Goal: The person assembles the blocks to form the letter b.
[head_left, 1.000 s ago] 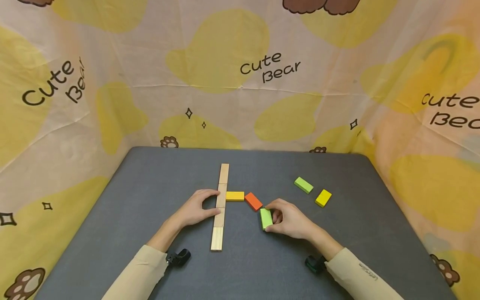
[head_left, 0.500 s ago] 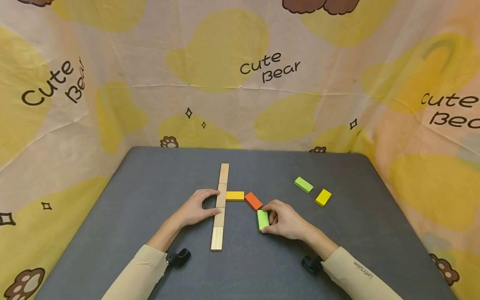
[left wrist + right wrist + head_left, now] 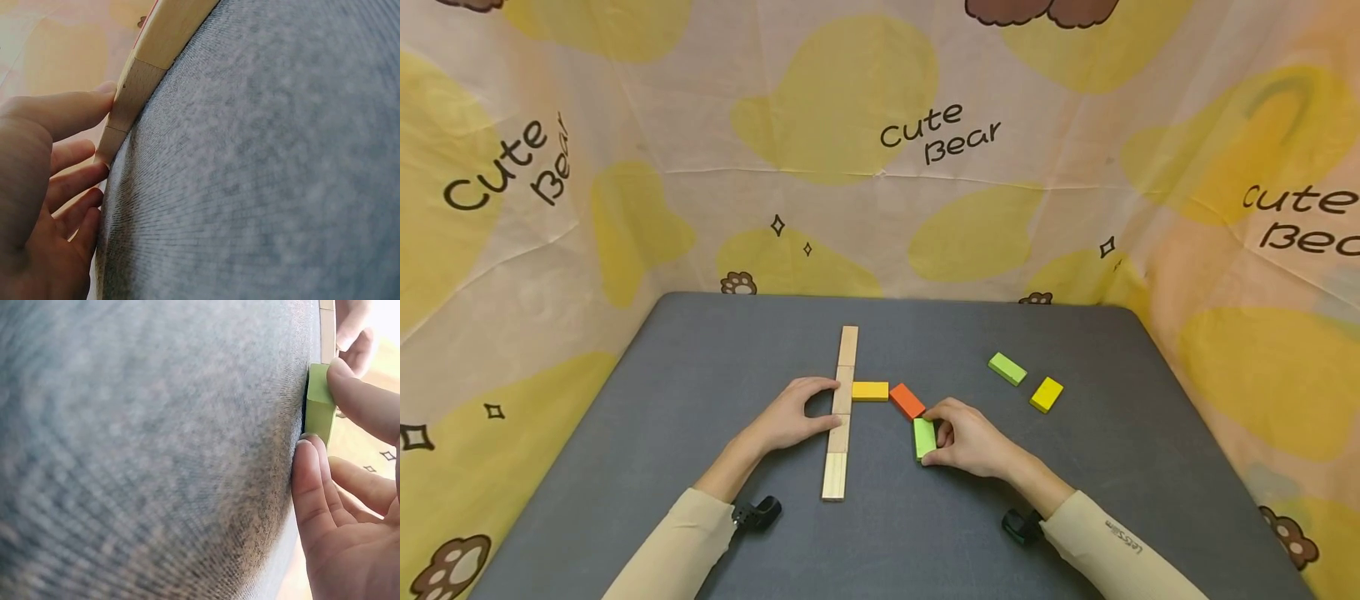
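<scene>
A straight row of plain wooden blocks [image 3: 842,392] runs away from the person across the grey table. My left hand [image 3: 788,414] rests against its left side, thumb and index fingertips touching the middle blocks. From the row's right side a yellow-orange block [image 3: 870,392] sticks out, followed by a slanted orange block [image 3: 907,402]. At the near end of the orange one lies a light green block [image 3: 924,439]. My right hand [image 3: 973,437] pinches that green block by its two ends, between thumb and index finger. The right wrist view also shows the green block [image 3: 320,403] low against the tabletop.
Farther right on the table [image 3: 737,333] lie another green block [image 3: 1007,369] and a yellow block [image 3: 1047,395], apart from the others. A patterned cloth [image 3: 835,100] stands behind the table and at both sides. Black wrist cameras [image 3: 758,514] hang by the sleeves.
The right hand has shifted the green block slightly left, bringing it under the orange block's near end; in the last half second it has hardly moved. The left hand stays in place.
</scene>
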